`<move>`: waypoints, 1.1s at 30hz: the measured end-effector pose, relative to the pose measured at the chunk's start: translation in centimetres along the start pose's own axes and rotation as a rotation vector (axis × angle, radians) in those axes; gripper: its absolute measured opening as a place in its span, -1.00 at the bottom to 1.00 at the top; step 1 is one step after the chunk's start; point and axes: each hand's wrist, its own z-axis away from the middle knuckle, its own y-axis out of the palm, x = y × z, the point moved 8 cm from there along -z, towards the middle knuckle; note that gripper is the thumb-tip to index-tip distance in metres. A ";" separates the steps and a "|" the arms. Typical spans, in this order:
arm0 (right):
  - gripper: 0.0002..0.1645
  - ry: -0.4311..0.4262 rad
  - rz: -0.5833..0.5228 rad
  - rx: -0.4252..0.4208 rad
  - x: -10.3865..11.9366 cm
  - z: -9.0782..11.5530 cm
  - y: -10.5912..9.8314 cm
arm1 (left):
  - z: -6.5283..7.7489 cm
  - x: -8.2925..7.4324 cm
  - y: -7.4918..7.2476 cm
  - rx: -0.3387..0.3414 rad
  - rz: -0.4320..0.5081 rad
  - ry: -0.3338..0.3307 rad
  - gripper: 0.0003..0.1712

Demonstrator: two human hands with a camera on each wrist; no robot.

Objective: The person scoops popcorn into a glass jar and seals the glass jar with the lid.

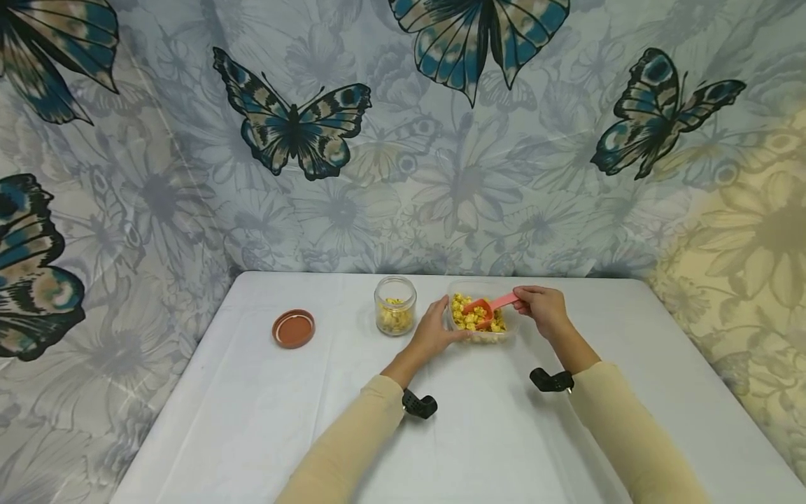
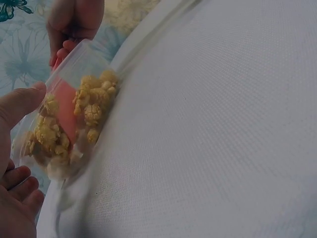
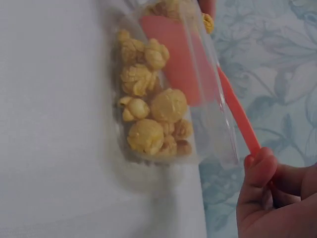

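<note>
A clear plastic container (image 1: 483, 339) of yellow popcorn (image 1: 464, 319) stands near the table's back edge. My left hand (image 1: 434, 332) holds its left side, the thumb along the front wall. In the left wrist view, that thumb (image 2: 27, 101) lies against the clear wall. My right hand (image 1: 543, 308) pinches the handle of a pink-red scoop (image 1: 483, 312), whose bowl is down among the popcorn. Through the wall in the right wrist view, the scoop's bowl (image 3: 181, 64) shows beside several popcorn pieces (image 3: 146, 136).
Left of the container stands an uncovered glass jar (image 1: 395, 308), partly filled with popcorn. Farther left, a round brown lid (image 1: 293, 329) lies on the white-covered table (image 1: 252, 420). A butterfly-patterned cloth (image 1: 403, 210) hangs behind the table's back edge.
</note>
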 end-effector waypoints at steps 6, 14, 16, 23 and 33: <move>-0.47 0.098 -0.141 -0.087 -1.0 -0.5 -1.4 | 0.0 0.1 0.0 0.004 0.013 -0.015 0.10; -0.48 -0.015 -0.069 -0.051 0.3 -0.3 -0.5 | 0.0 0.2 -0.1 0.007 0.013 -0.034 0.08; -0.48 -0.040 -0.035 -0.033 0.6 -0.2 -0.2 | 0.1 0.1 0.0 0.007 0.014 -0.035 0.08; -0.43 0.038 -0.075 0.025 -0.3 0.1 0.6 | 0.1 0.1 -0.1 0.005 0.020 -0.022 0.08; -0.54 0.133 -0.278 -0.005 -1.6 -0.1 -0.6 | 0.1 -0.1 -0.2 0.004 0.014 0.000 0.08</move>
